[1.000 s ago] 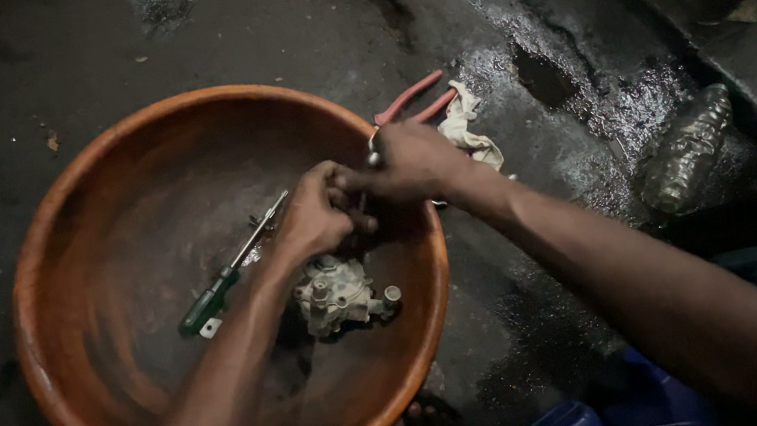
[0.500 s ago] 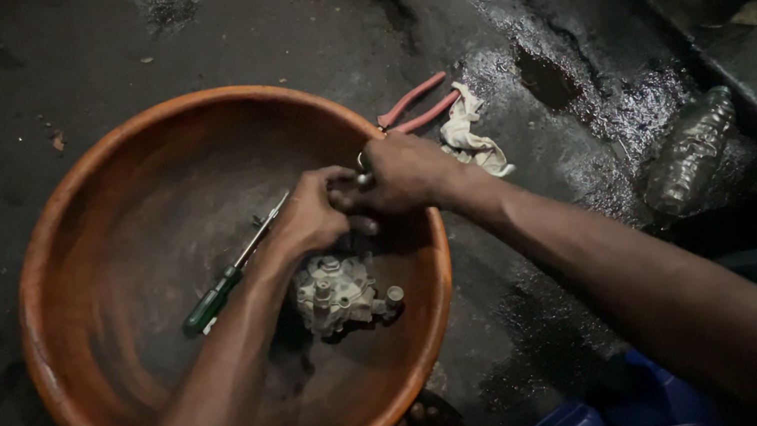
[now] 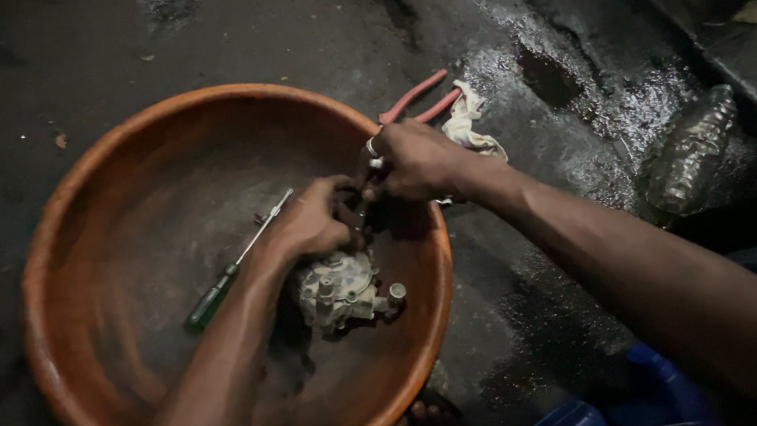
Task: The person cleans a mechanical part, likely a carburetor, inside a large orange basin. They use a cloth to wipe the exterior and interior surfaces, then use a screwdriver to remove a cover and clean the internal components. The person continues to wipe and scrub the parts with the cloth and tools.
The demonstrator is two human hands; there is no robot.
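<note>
Head view: both hands meet above the near-right inner wall of a wide orange-brown basin (image 3: pixel 79 240), the landmark for every place below.
Metal part: a pale grey cast part (image 3: pixel 342 290) with small round caps lies inside the basin, right of its middle, just beneath the hands.
Left hand: the left hand (image 3: pixel 307 222) hovers over the metal part with its fingers curled together, pinching something small and dark; what that is cannot be told.
Right hand: the right hand (image 3: pixel 416 158) sits over the basin's right rim, fingers pressed together around a small item held against the left hand's fingertips; a bit of metal shows at its knuckles.
Screwdriver: a screwdriver (image 3: pixel 235 264) with a green handle lies inside the basin, left of the metal part, its shaft pointing up toward the left hand.
Pliers: red handles of pliers (image 3: pixel 421 100) jut out on the ground just outside the basin's right rim, behind the right hand.
Rag: a crumpled white rag (image 3: pixel 469 123) lies on the ground beside those handles.
Ground: a dark wet floor (image 3: pixel 556 185) surrounds the basin.
Bottle: a clear plastic bottle (image 3: pixel 693 155) lies well right of the basin.
Blue container: a blue container (image 3: pixel 574 425) stands below the basin's right edge.
</note>
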